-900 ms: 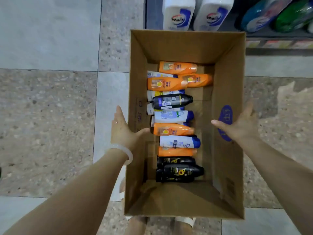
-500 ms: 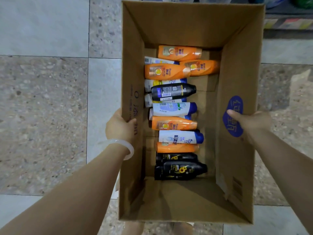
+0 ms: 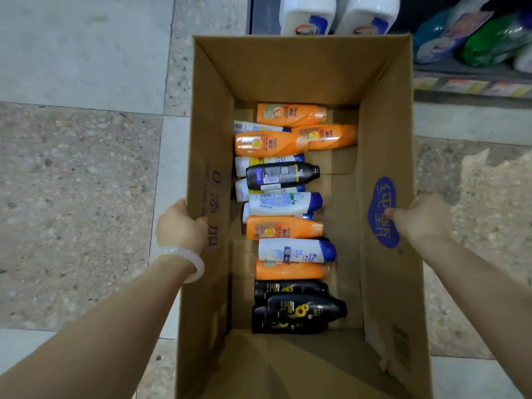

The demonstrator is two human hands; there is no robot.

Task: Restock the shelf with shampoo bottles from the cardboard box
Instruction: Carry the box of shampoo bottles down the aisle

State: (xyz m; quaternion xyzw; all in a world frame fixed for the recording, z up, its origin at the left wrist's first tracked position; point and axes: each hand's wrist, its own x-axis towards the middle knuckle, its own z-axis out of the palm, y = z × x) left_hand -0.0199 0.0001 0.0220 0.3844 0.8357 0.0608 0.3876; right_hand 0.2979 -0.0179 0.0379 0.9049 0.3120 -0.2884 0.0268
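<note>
An open cardboard box fills the middle of the head view. Several shampoo bottles lie on their sides inside it, along the left wall: orange ones, white ones with blue caps and black ones. My left hand grips the box's left wall at its top edge, thumb over the rim. My right hand grips the right wall at its top edge, thumb on the blue printed mark. The shelf lies just beyond the box, at the top right.
Two large white jugs stand on the floor-level shelf behind the box. Blue and green packs lie on the shelf to the right, above a strip of price labels. Speckled stone floor tiles spread on both sides.
Both hands went from open beside the box to gripping its side walls. The box rose toward the camera and now sits a little lower in view, with the shelf back in sight.
</note>
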